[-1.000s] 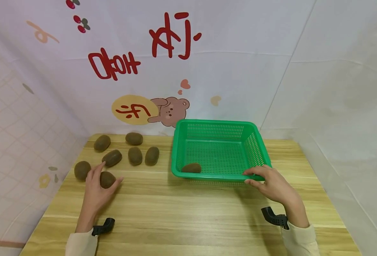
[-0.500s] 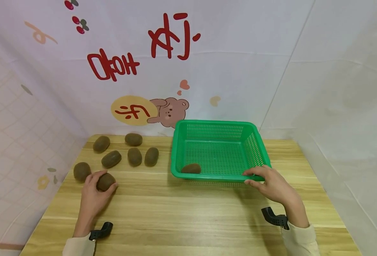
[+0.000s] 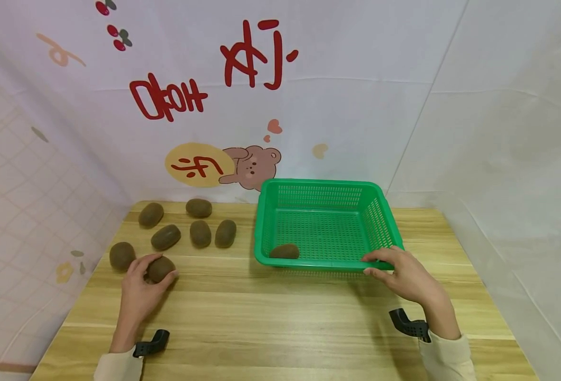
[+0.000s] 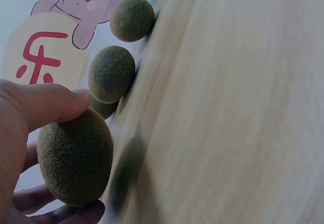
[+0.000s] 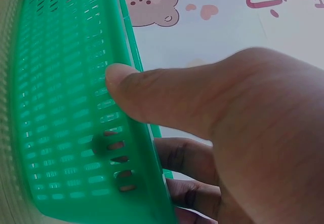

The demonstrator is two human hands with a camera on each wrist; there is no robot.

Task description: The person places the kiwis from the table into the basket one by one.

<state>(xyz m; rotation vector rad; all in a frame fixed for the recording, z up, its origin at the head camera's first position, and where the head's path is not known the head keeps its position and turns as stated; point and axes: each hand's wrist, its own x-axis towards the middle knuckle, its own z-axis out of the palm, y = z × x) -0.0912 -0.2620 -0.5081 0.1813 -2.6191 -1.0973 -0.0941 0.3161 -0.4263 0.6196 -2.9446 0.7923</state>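
Observation:
At the left of the table, my left hand [image 3: 139, 290] grips a brown kiwi [image 3: 162, 269] between thumb and fingers. The left wrist view shows this kiwi [image 4: 76, 158] slightly off the wood, its shadow apart from it. My right hand [image 3: 412, 276] pinches the near right rim of a green plastic basket [image 3: 318, 264], thumb outside and fingers over the inner side. One kiwi [image 3: 285, 251] lies in the basket's near left corner, partly hidden by the front rim.
Several more kiwis lie loose on the wooden table [image 3: 270, 328], among them one [image 3: 122, 256] just left of my left hand and one [image 3: 225, 233] nearest the basket. A white printed cloth [image 3: 356, 121] stands behind and at both sides.
My left hand's thumb and fingers have closed around the kiwi, which they stood apart from at first. The last half second shows the kiwi slightly raised. My right hand keeps its place.

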